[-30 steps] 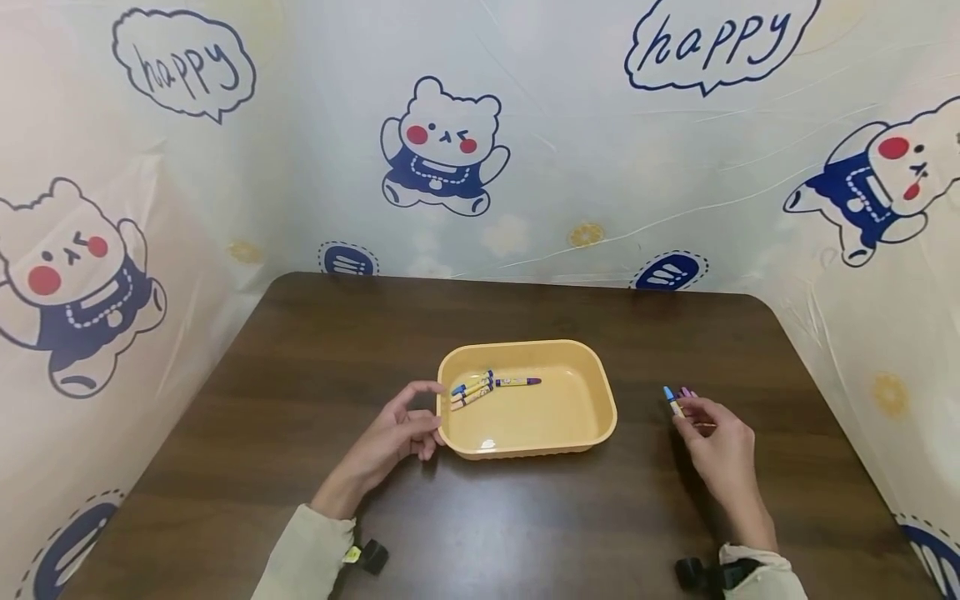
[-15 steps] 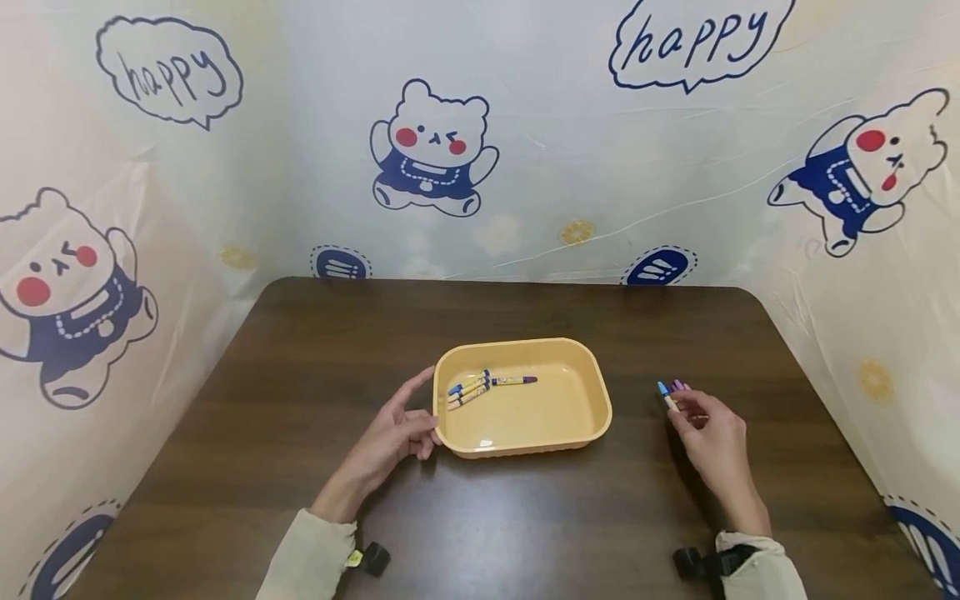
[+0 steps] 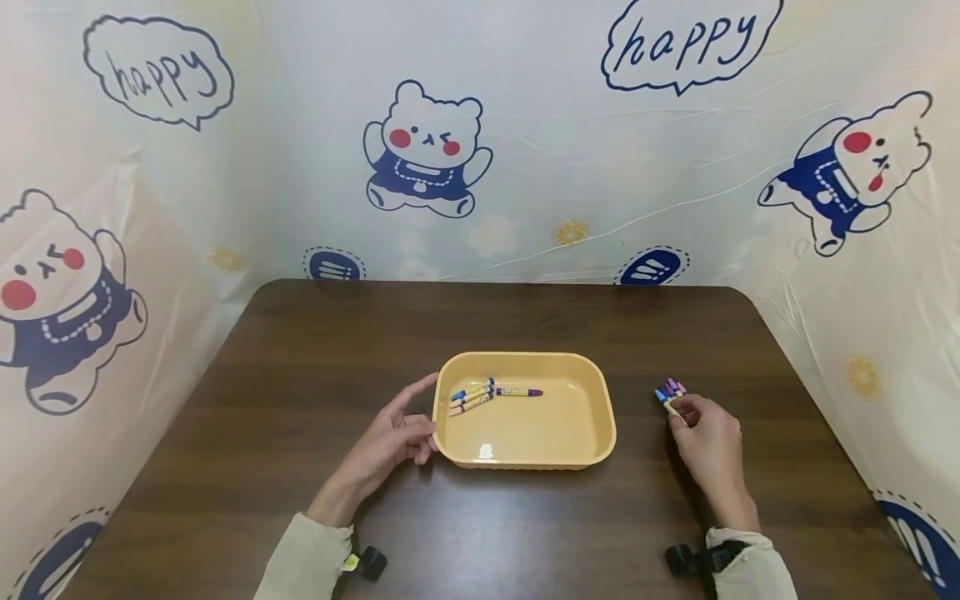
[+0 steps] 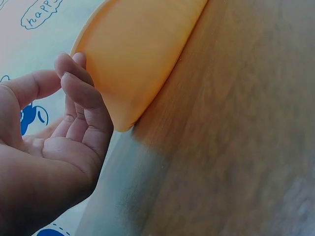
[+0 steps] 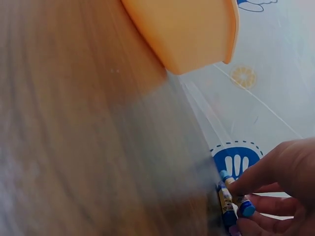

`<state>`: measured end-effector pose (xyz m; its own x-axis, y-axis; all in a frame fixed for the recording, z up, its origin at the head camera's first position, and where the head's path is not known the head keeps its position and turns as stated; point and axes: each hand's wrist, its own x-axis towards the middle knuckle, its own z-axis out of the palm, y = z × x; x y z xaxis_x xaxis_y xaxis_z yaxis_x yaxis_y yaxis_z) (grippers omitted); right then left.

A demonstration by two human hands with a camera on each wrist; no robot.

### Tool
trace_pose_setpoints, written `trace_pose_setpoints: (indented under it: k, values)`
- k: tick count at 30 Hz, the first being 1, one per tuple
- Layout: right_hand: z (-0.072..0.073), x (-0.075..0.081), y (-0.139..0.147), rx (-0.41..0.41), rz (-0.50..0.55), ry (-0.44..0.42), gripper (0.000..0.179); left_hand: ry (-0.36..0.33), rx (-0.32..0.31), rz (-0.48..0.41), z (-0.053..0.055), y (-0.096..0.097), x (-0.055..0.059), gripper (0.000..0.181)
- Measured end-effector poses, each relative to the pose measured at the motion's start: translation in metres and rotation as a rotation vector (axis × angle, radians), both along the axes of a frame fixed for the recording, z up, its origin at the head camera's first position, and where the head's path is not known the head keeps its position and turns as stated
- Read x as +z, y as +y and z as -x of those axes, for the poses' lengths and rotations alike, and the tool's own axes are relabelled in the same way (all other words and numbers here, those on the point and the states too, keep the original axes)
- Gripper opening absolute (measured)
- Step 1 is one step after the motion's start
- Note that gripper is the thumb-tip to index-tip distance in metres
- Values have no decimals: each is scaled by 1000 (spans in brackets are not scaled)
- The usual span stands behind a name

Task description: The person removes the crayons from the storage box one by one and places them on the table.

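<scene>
On the counter (image 3: 480,533), right of the yellow tray (image 3: 566,435), my right grip (image 3: 710,437) pinches a blue-tipped crayon (image 3: 665,402) close beside purple crayons (image 3: 676,387); I'd lift it clear gently, my left grip (image 3: 390,439), loosely spread, steadying the tray's left end.

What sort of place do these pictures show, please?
Probably an indoor tabletop work area: a dark brown wood-grain table with pale, bear-printed sheeting along three sides, and a yellow rectangular plastic tray holding slim yellow-wrapped crayons.
</scene>
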<state>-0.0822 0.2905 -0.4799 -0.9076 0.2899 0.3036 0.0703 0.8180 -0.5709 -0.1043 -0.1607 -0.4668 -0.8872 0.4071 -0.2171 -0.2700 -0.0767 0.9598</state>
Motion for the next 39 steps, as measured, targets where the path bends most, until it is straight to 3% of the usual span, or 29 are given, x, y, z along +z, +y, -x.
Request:
trace_pose_setpoints:
  k: [12, 19, 32, 39]
  values:
    - [0, -2, -1, 44, -68, -25, 12, -14, 1, 7, -1, -1, 0, 68]
    - [3, -6, -1, 1, -32, 7, 26, -12, 2, 6, 0, -1, 1, 67]
    - [3, -8, 4, -37, 19, -51, 43, 4, 6, 20, 0, 0, 0, 66]
    - [1, -5, 3, -37, -6, -97, 38, 8, 4, 9, 0, -1, -1, 67]
